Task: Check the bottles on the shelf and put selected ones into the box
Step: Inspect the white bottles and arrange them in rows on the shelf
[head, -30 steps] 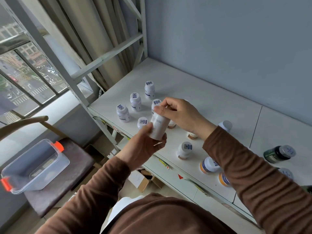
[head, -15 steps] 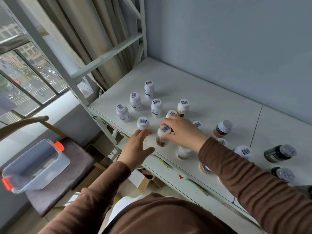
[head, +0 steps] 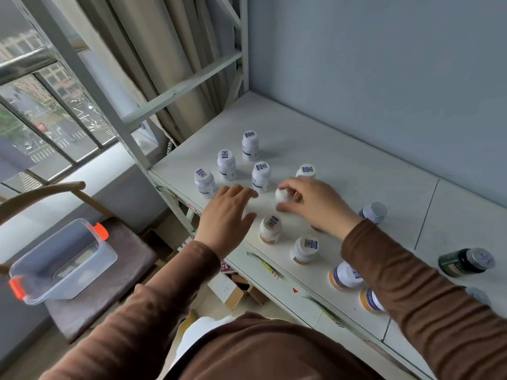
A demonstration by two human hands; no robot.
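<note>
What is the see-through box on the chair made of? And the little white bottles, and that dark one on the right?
The box looks like clear, glossy plastic: you can see the seat through its walls, and it has orange clips. The white bottles seem to be matte, opaque plastic with paper labels. The dark bottle shines, so tinted glass or plastic; the picture cannot tell which.

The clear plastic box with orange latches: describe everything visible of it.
The clear plastic box is a rectangular, see-through tub with no lid on it and an orange latch at each short end. It sits upright on a dark cushioned seat, below and left of the shelf. No bottle shows inside. Neither hand touches it.
</note>
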